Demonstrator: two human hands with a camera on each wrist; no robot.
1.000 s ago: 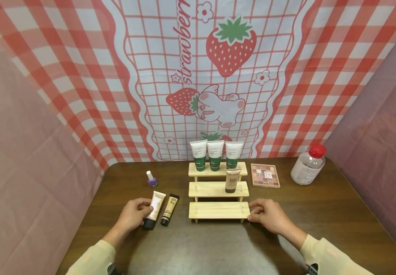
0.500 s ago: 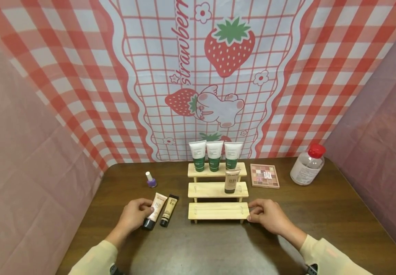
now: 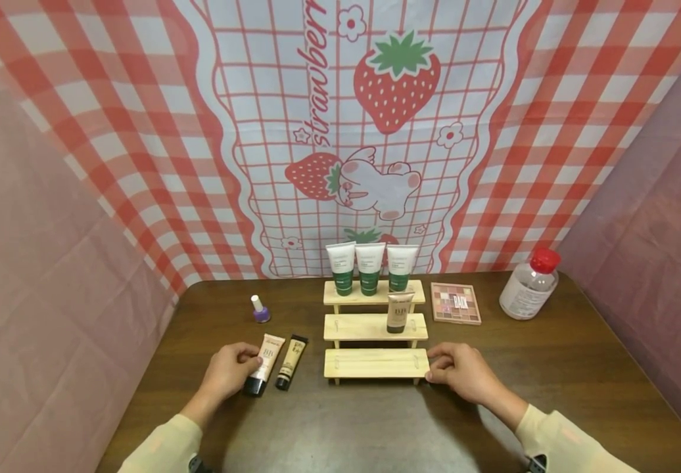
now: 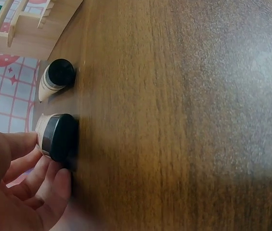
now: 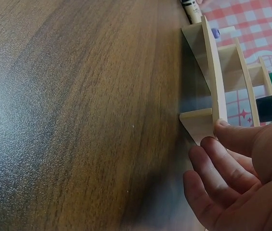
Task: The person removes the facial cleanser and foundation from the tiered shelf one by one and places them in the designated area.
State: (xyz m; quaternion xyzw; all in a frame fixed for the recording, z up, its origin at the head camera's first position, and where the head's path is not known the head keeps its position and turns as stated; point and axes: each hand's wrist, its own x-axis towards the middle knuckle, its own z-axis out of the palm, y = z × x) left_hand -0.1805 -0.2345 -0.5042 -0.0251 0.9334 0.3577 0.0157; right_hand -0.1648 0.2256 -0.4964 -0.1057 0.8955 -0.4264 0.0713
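Observation:
My left hand [image 3: 229, 370] pinches a beige BB cream tube [image 3: 268, 353] by its left side, thumb on top. Its black cap [image 4: 64, 138] points toward me, close over the table in the left wrist view. Just right of it lies a slimmer gold tube [image 3: 293, 356] with a black cap. My right hand [image 3: 465, 372] holds the right end of the lowest step of a three-step wooden display stand [image 3: 370, 363], thumb [image 5: 227, 132] on the edge and index finger below. Another BB cream tube [image 3: 398, 314] stands on the middle step, at its right.
Three white-and-green tubes [image 3: 370, 269] stand on the top step. Purple nail polish [image 3: 261, 311] sits at the back left of the brown table [image 3: 364, 427]. An eyeshadow palette [image 3: 456, 303] and a clear bottle with a red cap [image 3: 527, 289] are at the right, before a strawberry-print cloth [image 3: 340, 112].
The tube in my left hand has shifted and tilted slightly, its top end now a bit nearer to me. My right hand has stayed at the stand.

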